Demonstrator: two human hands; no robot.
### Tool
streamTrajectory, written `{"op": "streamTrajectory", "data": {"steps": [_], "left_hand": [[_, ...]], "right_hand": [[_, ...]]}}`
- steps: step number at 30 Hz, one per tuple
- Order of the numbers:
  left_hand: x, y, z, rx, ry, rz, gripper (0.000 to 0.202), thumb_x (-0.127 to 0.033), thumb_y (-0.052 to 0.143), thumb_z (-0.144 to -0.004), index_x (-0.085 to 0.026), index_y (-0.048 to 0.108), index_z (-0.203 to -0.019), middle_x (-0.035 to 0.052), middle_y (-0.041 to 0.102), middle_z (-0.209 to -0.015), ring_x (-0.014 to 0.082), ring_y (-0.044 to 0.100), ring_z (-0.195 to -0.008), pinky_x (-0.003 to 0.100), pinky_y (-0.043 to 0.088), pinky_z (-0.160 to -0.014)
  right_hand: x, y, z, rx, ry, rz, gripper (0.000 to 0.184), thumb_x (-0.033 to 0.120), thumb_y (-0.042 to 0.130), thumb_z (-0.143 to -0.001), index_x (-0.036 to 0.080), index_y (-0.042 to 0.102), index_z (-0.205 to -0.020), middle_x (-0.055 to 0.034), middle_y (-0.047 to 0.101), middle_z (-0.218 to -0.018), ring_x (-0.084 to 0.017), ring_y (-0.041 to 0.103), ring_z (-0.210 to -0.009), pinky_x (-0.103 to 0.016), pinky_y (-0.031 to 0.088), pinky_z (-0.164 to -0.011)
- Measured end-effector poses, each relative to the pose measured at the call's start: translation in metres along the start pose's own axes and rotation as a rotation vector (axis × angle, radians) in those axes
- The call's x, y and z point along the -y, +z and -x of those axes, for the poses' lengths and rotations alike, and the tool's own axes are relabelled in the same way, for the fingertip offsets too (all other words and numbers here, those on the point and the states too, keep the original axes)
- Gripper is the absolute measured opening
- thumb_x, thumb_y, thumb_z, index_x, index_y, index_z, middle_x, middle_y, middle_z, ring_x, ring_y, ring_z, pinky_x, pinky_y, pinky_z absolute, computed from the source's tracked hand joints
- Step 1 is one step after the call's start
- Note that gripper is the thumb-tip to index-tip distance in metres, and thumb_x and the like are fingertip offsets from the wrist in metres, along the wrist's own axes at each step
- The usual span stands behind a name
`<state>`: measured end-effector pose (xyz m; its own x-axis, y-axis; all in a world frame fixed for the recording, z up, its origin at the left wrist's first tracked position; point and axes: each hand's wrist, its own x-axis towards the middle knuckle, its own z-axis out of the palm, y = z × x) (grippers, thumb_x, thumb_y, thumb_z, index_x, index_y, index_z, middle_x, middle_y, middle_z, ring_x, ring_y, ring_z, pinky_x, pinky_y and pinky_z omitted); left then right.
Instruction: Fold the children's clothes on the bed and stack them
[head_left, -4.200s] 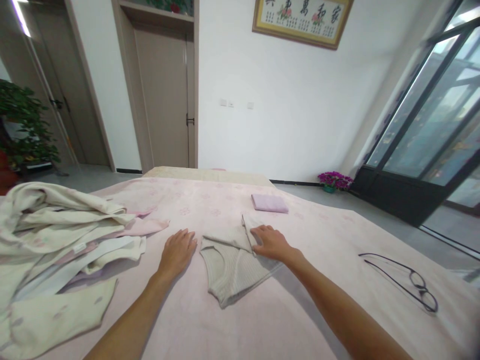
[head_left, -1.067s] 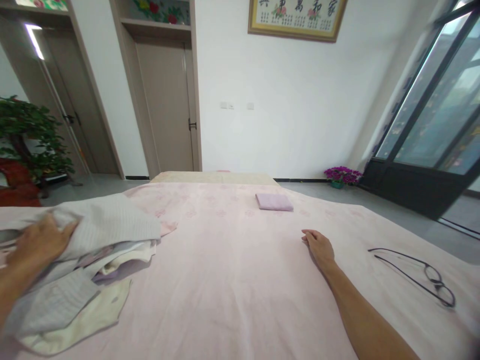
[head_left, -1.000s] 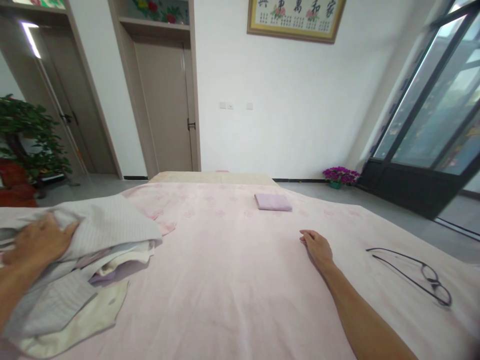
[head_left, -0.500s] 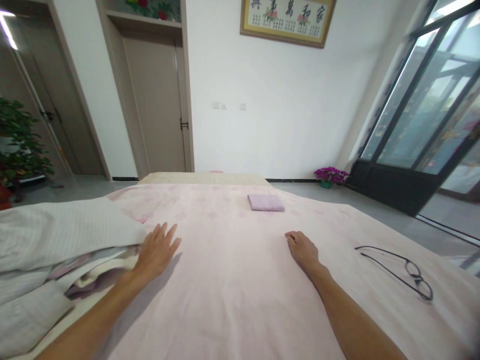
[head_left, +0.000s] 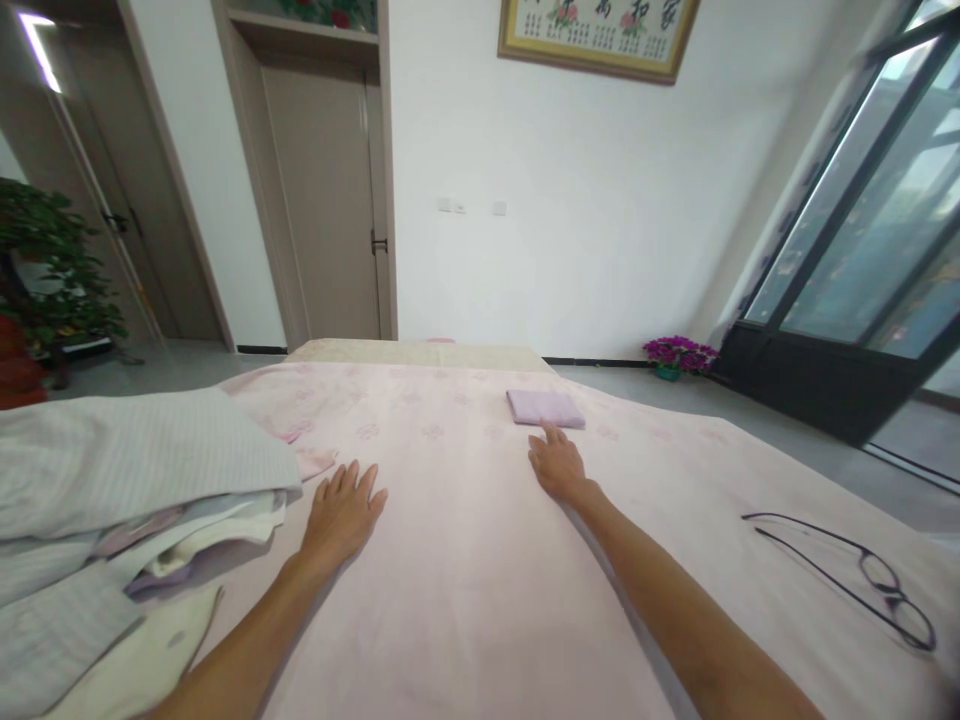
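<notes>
A small folded lilac cloth (head_left: 545,408) lies flat toward the far side of the pink bedsheet (head_left: 465,560). Just short of its near edge is my right hand (head_left: 556,463), fingers stretched out and holding nothing; whether a fingertip touches the cloth I cannot tell. My left hand (head_left: 343,512) is palm down over the sheet with fingers spread and nothing in it. Beside it on the left sits a loose pile of clothes (head_left: 142,460), mostly pale and striped, with purple and cream pieces showing underneath.
Dark-framed eyeglasses (head_left: 862,580) lie unfolded on the sheet at the right. Beyond the bed are a door (head_left: 322,200), a white wall and a pot of purple flowers (head_left: 679,355). A leafy plant (head_left: 56,270) stands at the far left.
My right hand has moved forward and left toward the lilac cloth, its fingers opening out. My left hand has shifted right, away from the clothes pile. The view has turned slightly left.
</notes>
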<state>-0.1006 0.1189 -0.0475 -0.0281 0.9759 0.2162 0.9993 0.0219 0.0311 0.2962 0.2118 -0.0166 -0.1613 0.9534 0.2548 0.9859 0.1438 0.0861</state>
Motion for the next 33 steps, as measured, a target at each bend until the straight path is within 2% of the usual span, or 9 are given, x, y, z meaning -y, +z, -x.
{"op": "streamTrajectory", "data": {"steps": [3, 8, 12, 17, 20, 23, 28, 31, 33], "left_hand": [[-0.001, -0.002, 0.001, -0.005, 0.004, -0.002, 0.056, -0.048, 0.033, -0.098, -0.022, 0.045, -0.146, 0.0171, 0.039, -0.154, 0.0336, 0.035, -0.142, 0.051, 0.022, -0.114], [-0.001, -0.004, 0.0, -0.008, 0.009, 0.015, 0.057, -0.047, 0.033, -0.098, -0.02, 0.046, -0.146, 0.0182, 0.04, -0.154, 0.035, 0.034, -0.142, 0.052, 0.023, -0.113], [-0.002, -0.005, 0.0, -0.009, 0.005, 0.025, 0.056, -0.046, 0.034, -0.098, -0.019, 0.046, -0.146, 0.0184, 0.04, -0.154, 0.0349, 0.034, -0.142, 0.052, 0.023, -0.113], [-0.003, -0.004, 0.0, -0.014, 0.003, 0.0, 0.055, -0.046, 0.035, -0.098, -0.02, 0.046, -0.146, 0.0181, 0.04, -0.154, 0.0344, 0.036, -0.141, 0.051, 0.022, -0.114], [-0.003, -0.004, 0.0, -0.012, -0.003, -0.015, 0.055, -0.046, 0.035, -0.098, -0.02, 0.046, -0.146, 0.0173, 0.04, -0.154, 0.0337, 0.034, -0.142, 0.051, 0.022, -0.113], [-0.003, -0.004, 0.0, -0.026, 0.004, -0.022, 0.054, -0.045, 0.035, -0.098, -0.021, 0.047, -0.145, 0.0164, 0.041, -0.153, 0.0324, 0.036, -0.141, 0.05, 0.022, -0.113], [-0.002, -0.005, 0.0, -0.027, 0.004, -0.005, 0.053, -0.044, 0.035, -0.098, -0.021, 0.047, -0.145, 0.0162, 0.042, -0.153, 0.0315, 0.037, -0.141, 0.049, 0.023, -0.113], [-0.002, -0.005, 0.0, -0.036, 0.003, -0.002, 0.053, -0.044, 0.035, -0.098, -0.021, 0.048, -0.144, 0.0165, 0.043, -0.152, 0.032, 0.037, -0.14, 0.051, 0.023, -0.113], [-0.002, -0.004, 0.0, -0.042, 0.002, 0.006, 0.053, -0.044, 0.035, -0.098, -0.021, 0.048, -0.144, 0.0167, 0.043, -0.152, 0.0326, 0.038, -0.14, 0.051, 0.024, -0.113]], "right_hand": [[0.003, 0.006, -0.028, 0.029, -0.064, 0.042, 0.043, 0.034, 0.034, -0.099, 0.019, 0.062, -0.128, -0.009, 0.02, -0.163, -0.031, 0.017, -0.147, -0.046, 0.024, -0.112], [-0.003, 0.014, -0.057, 0.073, -0.061, 0.077, 0.044, 0.034, 0.037, -0.098, 0.018, 0.063, -0.129, -0.0103, 0.026, -0.161, -0.033, 0.019, -0.146, -0.049, 0.025, -0.111], [-0.01, 0.014, -0.063, 0.073, -0.071, 0.093, 0.044, 0.036, 0.037, -0.098, 0.018, 0.063, -0.129, -0.0111, 0.028, -0.16, -0.034, 0.02, -0.145, -0.05, 0.027, -0.11], [-0.011, 0.011, -0.07, 0.079, -0.087, 0.088, 0.041, 0.04, 0.041, -0.098, 0.021, 0.069, -0.121, -0.0095, 0.018, -0.164, -0.034, 0.013, -0.148, -0.05, 0.025, -0.11], [-0.008, 0.014, -0.074, 0.082, -0.103, 0.105, 0.04, 0.04, 0.042, -0.098, 0.021, 0.066, -0.124, -0.0094, 0.022, -0.163, -0.034, 0.014, -0.148, -0.049, 0.023, -0.111], [-0.002, 0.014, -0.076, 0.038, -0.098, 0.102, 0.042, 0.039, 0.043, -0.098, 0.02, 0.062, -0.129, -0.012, 0.031, -0.159, -0.034, 0.022, -0.145, -0.048, 0.021, -0.113], [-0.004, -0.018, -0.082, -0.073, 0.002, -0.106, 0.038, 0.036, 0.04, -0.099, 0.018, 0.071, -0.11, -0.0149, 0.062, -0.13, -0.027, 0.053, -0.121, -0.037, 0.033, -0.104], [-0.012, -0.053, -0.085, -0.164, 0.078, -0.163, 0.049, 0.037, 0.025, -0.103, 0.018, 0.071, -0.109, -0.0142, 0.066, -0.121, -0.024, 0.06, -0.11, -0.033, 0.039, -0.095], [-0.015, -0.079, -0.084, -0.304, 0.154, -0.328, 0.053, 0.041, 0.024, -0.102, 0.018, 0.072, -0.109, -0.0128, 0.069, -0.116, -0.024, 0.062, -0.103, -0.033, 0.041, -0.089]]}}
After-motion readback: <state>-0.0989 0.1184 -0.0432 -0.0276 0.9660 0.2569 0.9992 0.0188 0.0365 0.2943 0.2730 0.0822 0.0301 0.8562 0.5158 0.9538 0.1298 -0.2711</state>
